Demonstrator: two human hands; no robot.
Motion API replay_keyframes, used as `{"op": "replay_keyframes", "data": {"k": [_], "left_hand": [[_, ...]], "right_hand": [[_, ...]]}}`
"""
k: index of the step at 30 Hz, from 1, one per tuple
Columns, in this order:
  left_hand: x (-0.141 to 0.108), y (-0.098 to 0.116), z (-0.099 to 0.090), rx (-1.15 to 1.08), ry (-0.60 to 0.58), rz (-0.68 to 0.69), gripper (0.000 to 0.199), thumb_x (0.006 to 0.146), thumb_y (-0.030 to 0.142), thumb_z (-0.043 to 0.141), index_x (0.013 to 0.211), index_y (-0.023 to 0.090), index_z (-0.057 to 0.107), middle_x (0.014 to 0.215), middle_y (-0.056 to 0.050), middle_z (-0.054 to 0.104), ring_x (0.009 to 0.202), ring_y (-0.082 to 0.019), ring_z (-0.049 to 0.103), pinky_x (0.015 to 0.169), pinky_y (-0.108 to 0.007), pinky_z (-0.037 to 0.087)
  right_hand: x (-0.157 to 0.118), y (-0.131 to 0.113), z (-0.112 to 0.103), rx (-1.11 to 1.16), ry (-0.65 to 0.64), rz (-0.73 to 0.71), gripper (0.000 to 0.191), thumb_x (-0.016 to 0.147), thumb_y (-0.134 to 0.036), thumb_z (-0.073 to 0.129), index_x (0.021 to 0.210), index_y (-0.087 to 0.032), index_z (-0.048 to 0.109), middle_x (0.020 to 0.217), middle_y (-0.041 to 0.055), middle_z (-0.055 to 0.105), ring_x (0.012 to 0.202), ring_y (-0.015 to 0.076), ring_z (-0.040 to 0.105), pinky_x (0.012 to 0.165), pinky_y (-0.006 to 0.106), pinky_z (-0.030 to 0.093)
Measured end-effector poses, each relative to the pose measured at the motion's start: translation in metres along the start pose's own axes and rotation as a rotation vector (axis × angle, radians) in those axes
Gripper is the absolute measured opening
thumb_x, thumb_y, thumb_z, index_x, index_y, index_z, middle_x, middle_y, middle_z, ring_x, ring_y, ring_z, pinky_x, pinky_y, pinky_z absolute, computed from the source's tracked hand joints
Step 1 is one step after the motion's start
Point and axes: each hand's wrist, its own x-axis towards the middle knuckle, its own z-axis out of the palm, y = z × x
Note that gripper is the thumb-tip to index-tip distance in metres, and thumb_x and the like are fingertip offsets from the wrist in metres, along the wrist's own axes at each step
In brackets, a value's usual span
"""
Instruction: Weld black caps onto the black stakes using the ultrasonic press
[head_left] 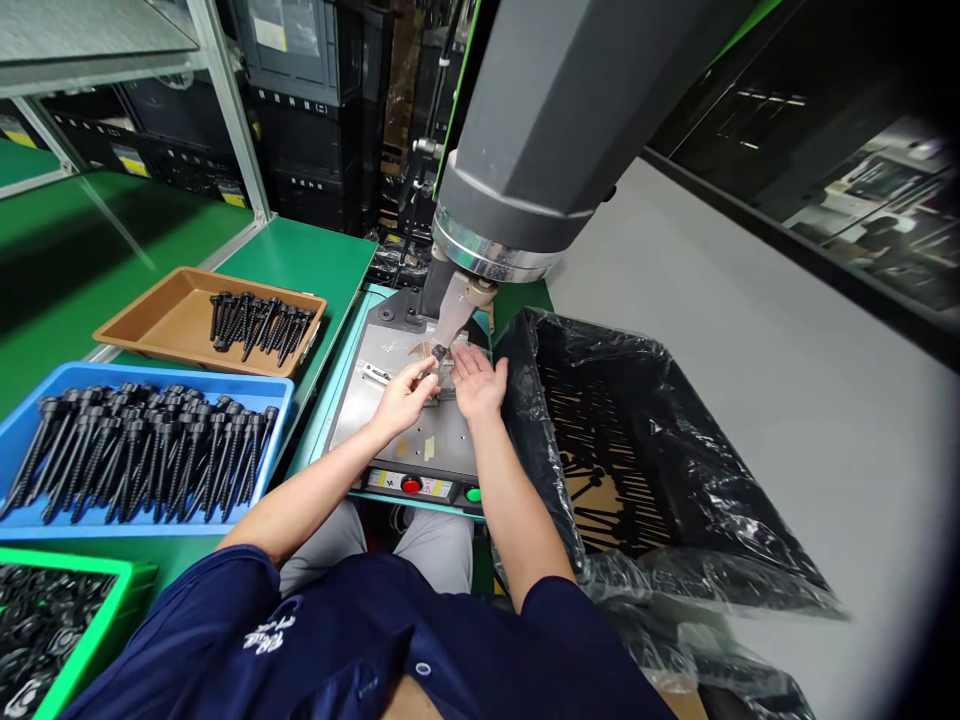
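My left hand [409,396] pinches a small black part [439,352] below the metal tool [454,310] of the large grey machine head [532,110]. My right hand [478,382] lies palm up beside it, fingers spread, with nothing in it. Both hands are over the metal work plate [375,425], where a small silver fixture [375,373] sits left of my left hand. Whether the part touches the tool cannot be made out.
Left, a brown tray [161,318] and a blue tray [37,530] hold long black screw-like parts; a green bin [112,610] holds black pieces. Right, a plastic-lined box [551,440] holds more long parts. A red button [412,485] and green button [473,495] line the plate's front.
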Motion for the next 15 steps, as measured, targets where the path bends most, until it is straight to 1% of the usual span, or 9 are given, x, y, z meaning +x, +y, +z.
{"op": "replay_keyframes", "data": {"k": [1, 2, 3, 5, 6, 8, 10, 12, 15], "left_hand": [[0.002, 0.001, 0.0, 0.009, -0.006, 0.004, 0.049, 0.086, 0.041, 0.063, 0.129, 0.018, 0.06, 0.13, -0.014, 0.062, 0.085, -0.019, 0.069, 0.073, -0.032, 0.056], [0.003, 0.001, 0.001, 0.015, -0.009, 0.008, 0.048, 0.086, 0.041, 0.063, 0.128, 0.018, 0.061, 0.129, -0.014, 0.062, 0.084, -0.019, 0.069, 0.074, -0.033, 0.057], [0.004, 0.002, 0.001, 0.017, -0.012, 0.014, 0.048, 0.086, 0.041, 0.063, 0.128, 0.017, 0.061, 0.128, -0.014, 0.063, 0.084, -0.019, 0.069, 0.074, -0.034, 0.057], [0.007, 0.001, 0.003, 0.013, -0.014, 0.024, 0.048, 0.085, 0.04, 0.064, 0.127, 0.018, 0.062, 0.127, -0.014, 0.064, 0.084, -0.019, 0.069, 0.075, -0.034, 0.057], [0.008, -0.001, 0.003, 0.007, -0.016, 0.027, 0.048, 0.085, 0.04, 0.065, 0.127, 0.018, 0.062, 0.127, -0.014, 0.064, 0.084, -0.019, 0.069, 0.075, -0.034, 0.057], [0.009, -0.003, 0.005, -0.008, -0.02, 0.024, 0.049, 0.084, 0.041, 0.065, 0.127, 0.018, 0.062, 0.127, -0.014, 0.064, 0.085, -0.019, 0.069, 0.075, -0.034, 0.057], [0.01, -0.005, 0.007, -0.031, -0.019, -0.003, 0.05, 0.083, 0.04, 0.067, 0.127, 0.017, 0.061, 0.126, -0.014, 0.065, 0.084, -0.019, 0.07, 0.074, -0.033, 0.056], [0.01, -0.006, 0.009, -0.06, -0.002, -0.052, 0.052, 0.083, 0.04, 0.067, 0.129, 0.015, 0.059, 0.124, -0.015, 0.066, 0.082, -0.018, 0.07, 0.071, -0.031, 0.056], [0.009, -0.005, 0.011, -0.096, 0.026, -0.107, 0.055, 0.083, 0.039, 0.068, 0.131, 0.015, 0.057, 0.123, -0.015, 0.066, 0.08, -0.017, 0.07, 0.066, -0.029, 0.055]], "right_hand": [[0.003, -0.004, 0.0, 0.028, -0.001, 0.047, 0.044, 0.093, -0.056, 0.041, 0.099, -0.019, 0.064, 0.11, 0.011, 0.071, 0.107, 0.0231, 0.067, 0.085, 0.04, 0.056], [0.007, -0.008, 0.0, 0.041, 0.013, 0.089, 0.043, 0.093, -0.056, 0.043, 0.095, -0.019, 0.064, 0.106, 0.0107, 0.072, 0.103, 0.0227, 0.068, 0.084, 0.039, 0.057], [0.011, -0.01, 0.0, 0.042, 0.041, 0.124, 0.037, 0.094, -0.052, 0.048, 0.091, -0.019, 0.063, 0.102, 0.0093, 0.073, 0.099, 0.0212, 0.07, 0.082, 0.037, 0.058], [0.02, -0.014, 0.001, 0.031, 0.119, 0.163, 0.019, 0.094, -0.035, 0.055, 0.086, -0.019, 0.061, 0.09, 0.0051, 0.074, 0.088, 0.0168, 0.072, 0.08, 0.031, 0.058], [0.024, -0.014, 0.001, 0.03, 0.155, 0.158, 0.011, 0.093, -0.026, 0.056, 0.084, -0.019, 0.06, 0.085, 0.003, 0.073, 0.084, 0.0149, 0.072, 0.078, 0.029, 0.059], [0.029, -0.013, 0.002, 0.041, 0.201, 0.12, 0.008, 0.09, -0.014, 0.057, 0.084, -0.019, 0.059, 0.079, 0.0002, 0.073, 0.078, 0.0127, 0.072, 0.076, 0.026, 0.059], [0.031, -0.009, 0.001, 0.04, 0.214, 0.109, 0.009, 0.089, -0.011, 0.058, 0.085, -0.019, 0.059, 0.077, -0.0006, 0.073, 0.074, 0.0123, 0.072, 0.072, 0.025, 0.059], [0.031, -0.004, 0.0, 0.029, 0.22, 0.139, 0.009, 0.089, -0.011, 0.059, 0.085, -0.019, 0.059, 0.076, -0.0008, 0.073, 0.07, 0.0122, 0.072, 0.068, 0.025, 0.06], [0.03, 0.004, -0.003, 0.04, 0.241, 0.157, 0.008, 0.089, -0.012, 0.06, 0.084, -0.019, 0.059, 0.077, -0.0007, 0.073, 0.07, 0.0119, 0.072, 0.066, 0.023, 0.059]]}}
